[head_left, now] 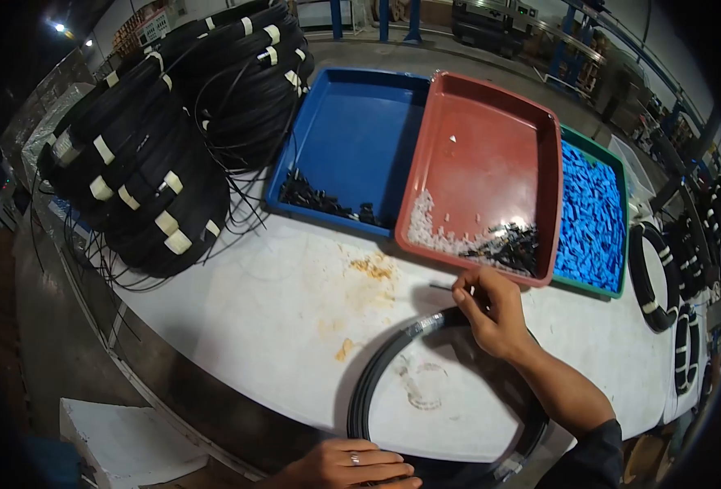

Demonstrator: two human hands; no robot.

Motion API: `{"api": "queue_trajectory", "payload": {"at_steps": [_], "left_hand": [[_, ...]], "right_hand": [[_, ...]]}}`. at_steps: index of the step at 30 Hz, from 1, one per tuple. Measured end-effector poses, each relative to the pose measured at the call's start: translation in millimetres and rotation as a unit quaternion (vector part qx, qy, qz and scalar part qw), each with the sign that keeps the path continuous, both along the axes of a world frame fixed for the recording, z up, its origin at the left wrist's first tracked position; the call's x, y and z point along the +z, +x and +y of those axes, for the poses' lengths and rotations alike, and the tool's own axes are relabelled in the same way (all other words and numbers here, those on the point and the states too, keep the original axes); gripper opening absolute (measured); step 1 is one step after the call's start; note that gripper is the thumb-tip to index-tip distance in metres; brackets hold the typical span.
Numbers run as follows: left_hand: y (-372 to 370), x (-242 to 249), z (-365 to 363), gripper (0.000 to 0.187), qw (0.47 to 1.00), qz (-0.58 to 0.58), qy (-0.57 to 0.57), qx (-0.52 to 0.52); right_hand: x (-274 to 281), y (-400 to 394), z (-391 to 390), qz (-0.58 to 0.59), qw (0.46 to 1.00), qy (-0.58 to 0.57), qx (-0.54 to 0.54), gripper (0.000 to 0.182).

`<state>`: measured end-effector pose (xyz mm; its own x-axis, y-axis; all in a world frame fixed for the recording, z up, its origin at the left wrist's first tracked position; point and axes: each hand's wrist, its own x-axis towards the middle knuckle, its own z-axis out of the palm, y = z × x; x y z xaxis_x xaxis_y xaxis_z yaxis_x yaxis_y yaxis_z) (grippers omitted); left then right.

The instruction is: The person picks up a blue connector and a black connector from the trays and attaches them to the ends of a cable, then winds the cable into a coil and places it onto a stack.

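A coil of black cable [364,383], bound with clear tape, lies at the white table's front edge. My left hand [352,464], with a ring on one finger, rests on the coil's lower left part, its fingers extended and slightly apart. Above the coil's upper right side, my right hand [491,310] pinches a thin black cable end [440,286] that points left. Just beyond that hand is a red tray [491,155] holding small white pieces [434,236] and black pieces [511,248].
A blue tray [360,130] with black parts [320,200] stands left of the red one. On the right, a green tray [624,244] holds blue pieces [590,216]. Tall stacks of black coils [145,187] stand at the left; more coils [654,277] lie far right.
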<state>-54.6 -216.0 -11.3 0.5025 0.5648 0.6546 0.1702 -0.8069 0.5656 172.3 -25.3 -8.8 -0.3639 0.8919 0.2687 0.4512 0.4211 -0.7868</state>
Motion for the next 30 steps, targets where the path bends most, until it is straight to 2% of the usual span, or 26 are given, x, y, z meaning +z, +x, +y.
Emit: {"api": "queue_trajectory", "payload": {"at_steps": [2, 3, 4, 5, 8, 9, 10, 11, 12, 15, 17, 18, 20, 21, 22, 24, 25, 27, 30], "left_hand": [[-26, 10, 23, 0.061, 0.990, 0.025, 0.115, 0.074], [-44, 23, 39, 0.034, 0.992, 0.052, 0.071, 0.087], [-53, 31, 53, 0.028, 0.989, 0.062, 0.055, 0.122], [-62, 36, 72, 0.024, 0.976, 0.097, 0.088, 0.173], [-91, 43, 137, 0.011, 0.946, 0.197, 0.139, 0.217], [-101, 42, 158, 0.004, 0.940, 0.199, 0.159, 0.228], [-104, 43, 174, 0.005, 0.952, 0.139, 0.093, 0.256], [-112, 52, 186, 0.012, 0.955, 0.138, 0.018, 0.261], [-116, 56, 201, 0.011, 0.954, 0.103, -0.034, 0.279], [-128, 61, 238, 0.016, 0.956, 0.079, -0.098, 0.265], [-127, 58, 254, 0.019, 0.943, 0.029, -0.256, 0.210], [-124, 56, 260, 0.019, 0.942, 0.028, -0.258, 0.211], [-119, 52, 269, 0.023, 0.952, 0.139, -0.138, 0.236], [-120, 38, 276, 0.024, 0.940, 0.219, 0.062, 0.254], [-120, 34, 279, 0.024, 0.941, 0.219, 0.059, 0.253], [-118, 33, 286, 0.032, 0.866, 0.426, 0.104, 0.240], [-116, 29, 289, 0.032, 0.866, 0.425, 0.104, 0.240], [-114, 20, 297, 0.032, 0.824, 0.502, 0.071, 0.252], [-117, 17, 298, 0.030, 0.827, 0.480, 0.079, 0.282]], "right_hand": [[-2, 0, 5, 0.045, 0.999, -0.022, 0.011, 0.006], [-4, 1, 7, 0.084, 0.995, -0.050, 0.019, 0.006], [-6, 3, 7, 0.086, 0.995, -0.050, 0.023, 0.006], [-7, 5, 8, 0.101, 0.992, -0.067, 0.029, 0.006], [-5, 4, 6, 0.137, 0.987, -0.074, 0.040, 0.007], [-5, 6, 6, 0.127, 0.988, -0.069, 0.054, 0.008], [-3, 8, 5, 0.117, 0.989, -0.062, 0.067, 0.009], [1, 9, 4, 0.101, 0.988, -0.093, 0.066, 0.012], [1, 9, 5, 0.102, 0.988, -0.092, 0.066, 0.012], [-1, 10, 7, 0.122, 0.986, -0.091, 0.071, 0.009], [-1, 11, 9, 0.104, 0.990, -0.047, 0.088, 0.009], [1, 9, 9, 0.103, 0.989, -0.048, 0.090, 0.009], [6, 6, 7, 0.123, 0.986, -0.082, 0.081, 0.009], [3, 7, 8, 0.123, 0.986, -0.083, 0.081, 0.009], [-1, 9, 9, 0.120, 0.987, -0.080, 0.077, 0.009], [-3, 10, 8, 0.115, 0.988, -0.078, 0.073, 0.010], [-2, 9, 8, 0.116, 0.986, -0.098, 0.065, 0.010], [0, 9, 8, 0.115, 0.985, -0.115, 0.054, 0.010], [0, 7, 8, 0.116, 0.987, -0.096, 0.053, 0.012]]}}
